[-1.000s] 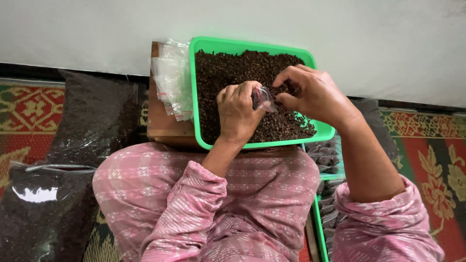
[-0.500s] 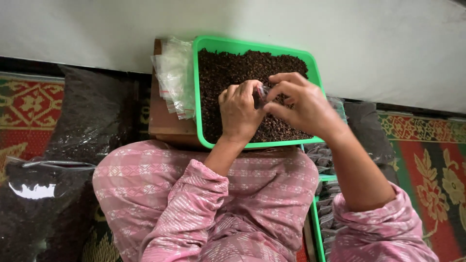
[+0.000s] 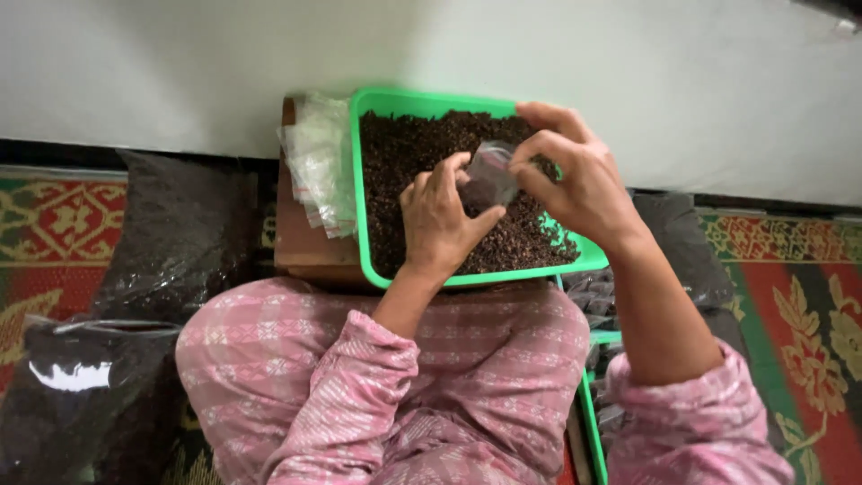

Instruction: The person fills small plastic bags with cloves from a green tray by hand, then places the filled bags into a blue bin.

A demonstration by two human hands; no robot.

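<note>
A: We log both hands over the green tray (image 3: 364, 189), which sits on our lap against a wooden board (image 3: 301, 242). The left hand (image 3: 440, 220) and right hand (image 3: 579, 175) meet on one small clear bag (image 3: 489, 175), held just above the dark spice (image 3: 413, 157) heaped in the tray.

B: Grip? We note the left hand's fingers curled under and pinched on the bag's lower edge; the right hand's thumb and fingers closed on its upper side. Both clamped on it, then.

A: Risk, as we judge it: the film is thin and slick. If either pinch slackens, the mouth could fold and the bits fall outside the tray. The tray's near edge overhangs the knees, so a push downward might tip it.

B: Appearance of the bag: transparent, crumpled, glinting, partly darkened inside. How full, we cannot tell; the fingers cover much of it.

A: Nearby: a stack of empty clear bags (image 3: 319, 166) just left of the tray, large dark sacks (image 3: 180, 233) on the patterned carpet (image 3: 799, 296).
</note>
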